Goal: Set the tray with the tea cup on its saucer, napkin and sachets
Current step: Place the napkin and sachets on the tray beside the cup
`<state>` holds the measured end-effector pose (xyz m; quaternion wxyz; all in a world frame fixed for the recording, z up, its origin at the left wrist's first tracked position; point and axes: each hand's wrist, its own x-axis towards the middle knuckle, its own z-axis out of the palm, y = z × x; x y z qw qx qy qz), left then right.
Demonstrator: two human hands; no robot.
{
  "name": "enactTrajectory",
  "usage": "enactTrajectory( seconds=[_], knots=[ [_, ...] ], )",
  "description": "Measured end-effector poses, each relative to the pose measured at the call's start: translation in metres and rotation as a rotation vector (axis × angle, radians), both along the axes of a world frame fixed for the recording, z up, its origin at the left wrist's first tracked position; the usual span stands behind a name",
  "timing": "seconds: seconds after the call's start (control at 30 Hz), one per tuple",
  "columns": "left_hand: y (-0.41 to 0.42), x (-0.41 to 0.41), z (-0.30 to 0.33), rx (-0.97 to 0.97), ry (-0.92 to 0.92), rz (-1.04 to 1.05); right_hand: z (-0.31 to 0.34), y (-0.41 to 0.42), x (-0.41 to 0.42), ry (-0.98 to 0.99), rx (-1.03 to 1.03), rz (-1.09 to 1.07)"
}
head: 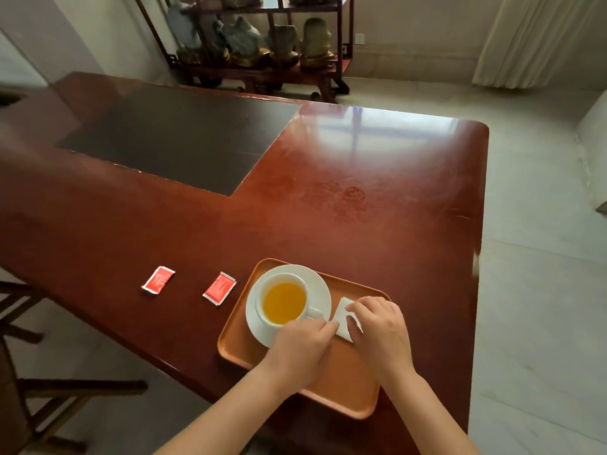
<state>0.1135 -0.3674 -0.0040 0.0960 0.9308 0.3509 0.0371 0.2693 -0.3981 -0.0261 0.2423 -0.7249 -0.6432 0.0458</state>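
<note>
An orange tray lies at the near edge of the red-brown table. On its left part stands a white cup of yellow tea on a white saucer. To the right of the saucer lies a folded white napkin on the tray. My left hand pinches the napkin's left edge, and my right hand presses its right side, hiding part of it. Two red sachets lie on the table to the left of the tray.
The table has a dark inset panel at the far left. Its right edge drops to a pale tiled floor. A wooden chair stands at the near left. A shelf of stones stands behind the table.
</note>
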Motion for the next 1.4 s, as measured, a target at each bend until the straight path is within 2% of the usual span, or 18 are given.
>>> enactTrajectory(
  seconds=[0.23,0.37,0.6,0.83,1.0,1.23,1.33,1.4],
  knots=[
    [0.025,-0.067,0.031,0.135,-0.049,0.259,0.034,0.029,-0.054,-0.016,0.096,0.185],
    [0.035,-0.112,0.036,0.117,-0.121,0.395,0.042,0.043,-0.094,-0.044,0.052,0.255],
    [0.066,-0.197,0.019,0.093,-0.082,0.527,0.036,0.082,-0.168,-0.102,-0.023,0.362],
    [0.122,-0.285,-0.01,0.017,-0.058,0.421,0.006,0.126,-0.238,-0.271,-0.129,0.336],
    [0.17,-0.328,-0.032,0.0,0.034,0.267,-0.018,0.149,-0.269,-0.275,-0.288,0.238],
    [0.218,-0.345,-0.063,-0.111,0.338,0.046,-0.044,0.149,-0.285,-0.288,-0.5,0.078],
    [0.228,-0.345,-0.068,-0.152,0.339,0.004,-0.049,0.149,-0.288,-0.275,-0.513,0.052],
    [0.23,-0.346,-0.067,-0.136,0.251,-0.028,-0.045,0.152,-0.29,-0.282,-0.519,0.047]
  ],
)
